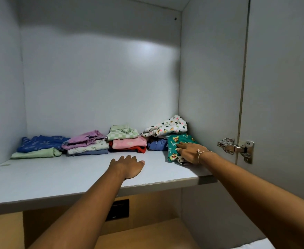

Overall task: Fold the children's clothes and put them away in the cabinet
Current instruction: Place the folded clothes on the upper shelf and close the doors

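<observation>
right hand [190,153] is pressing flat on green cartoon-print garment [174,150] at three o'clock of the shelf [57,177], left hand [127,166] lying open, empty, palm down.

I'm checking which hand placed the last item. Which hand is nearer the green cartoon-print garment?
Right. The right hand rests on the green cartoon-print garment by the cabinet's right wall. The left hand lies flat on the bare shelf, well to its left.

The shelf [57,177] at the frame's centre is smooth, matt grey laminate, chipped along its front edge. Folded clothes [126,139] are soft printed cloth. The hinge [235,148] at right is shiny metal.
</observation>
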`<state>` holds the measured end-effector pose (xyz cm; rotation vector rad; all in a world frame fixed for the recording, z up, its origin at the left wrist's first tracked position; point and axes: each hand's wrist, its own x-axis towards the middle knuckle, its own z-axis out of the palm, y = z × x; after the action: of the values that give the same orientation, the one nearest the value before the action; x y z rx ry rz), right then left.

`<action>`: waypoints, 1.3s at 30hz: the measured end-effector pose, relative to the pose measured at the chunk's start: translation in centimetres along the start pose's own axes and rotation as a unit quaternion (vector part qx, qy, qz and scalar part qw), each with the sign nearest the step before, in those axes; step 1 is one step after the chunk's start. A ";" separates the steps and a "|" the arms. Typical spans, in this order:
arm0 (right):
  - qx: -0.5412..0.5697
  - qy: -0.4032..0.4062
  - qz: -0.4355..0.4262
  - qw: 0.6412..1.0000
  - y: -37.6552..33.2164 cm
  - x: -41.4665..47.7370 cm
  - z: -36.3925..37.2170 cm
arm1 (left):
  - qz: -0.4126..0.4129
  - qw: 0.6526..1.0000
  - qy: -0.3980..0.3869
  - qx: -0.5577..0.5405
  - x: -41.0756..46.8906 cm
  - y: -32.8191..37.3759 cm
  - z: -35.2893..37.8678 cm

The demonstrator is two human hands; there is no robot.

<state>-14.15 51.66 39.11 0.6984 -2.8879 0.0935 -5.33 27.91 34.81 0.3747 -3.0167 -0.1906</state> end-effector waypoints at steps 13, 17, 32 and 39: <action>0.181 0.324 -0.208 0.905 -3.9 -6.4 -2.2 | 0.025 0.921 0.382 -0.064 -13.2 -2.3 -5.4; 0.079 0.351 -0.348 0.865 -9.5 -10.6 -5.2 | -0.058 0.888 0.454 -0.049 -24.0 -3.5 -7.0; 0.028 0.469 -0.613 0.635 -34.4 -29.8 -21.3 | -0.366 0.692 0.593 0.187 -56.8 -9.6 -13.1; -0.058 0.520 -0.634 0.569 -42.6 -36.4 -27.6 | -0.394 0.710 0.520 0.265 -59.2 -12.6 -16.5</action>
<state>41.36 32.89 60.66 1.6936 -0.8412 0.0685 56.59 28.63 44.75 1.2671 -1.5688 0.6389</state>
